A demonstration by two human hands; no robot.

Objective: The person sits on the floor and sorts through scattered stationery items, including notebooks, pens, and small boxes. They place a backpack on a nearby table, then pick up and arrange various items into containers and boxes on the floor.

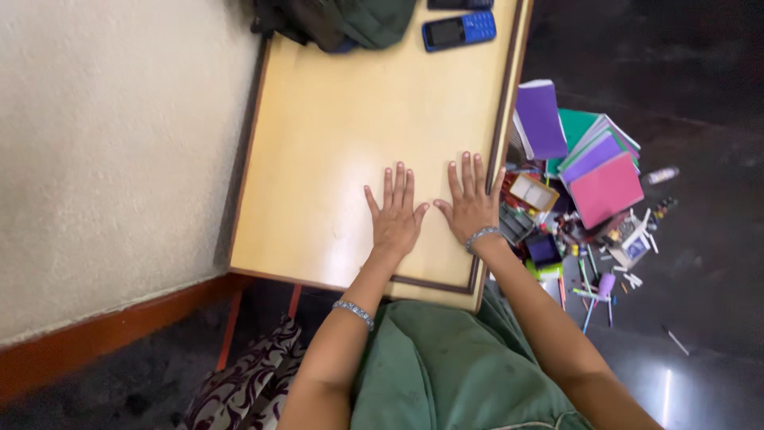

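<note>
Lap: green cloth (446, 366) fills the bottom of the view, closest to the camera, with a dark patterned fabric (247, 382) beside it.
Left hand: left hand (395, 219) lies flat, palm down, on the table (334, 119); fingers spread a little, holding nothing. A beaded bracelet sits well up the forearm.
Right hand: right hand (471, 205) lies flat just beside the left, thumbs nearly touching, near the table's right edge; open, empty, with a bracelet at the wrist.
Direction of hands: both point away from the body, their long axes running up the tabletop.
Table: pale yellow top with a dark border, its long axis running away from the person; its left side stands close to a light wall.
Far end: blue phone (459, 30) lies crosswise, well apart from the hands; a dark green bag (342, 20) rests next to it.
Floor, right: heap of notebooks (593, 163) in purple, green and pink, with scattered pens (589, 287) and small boxes.
</note>
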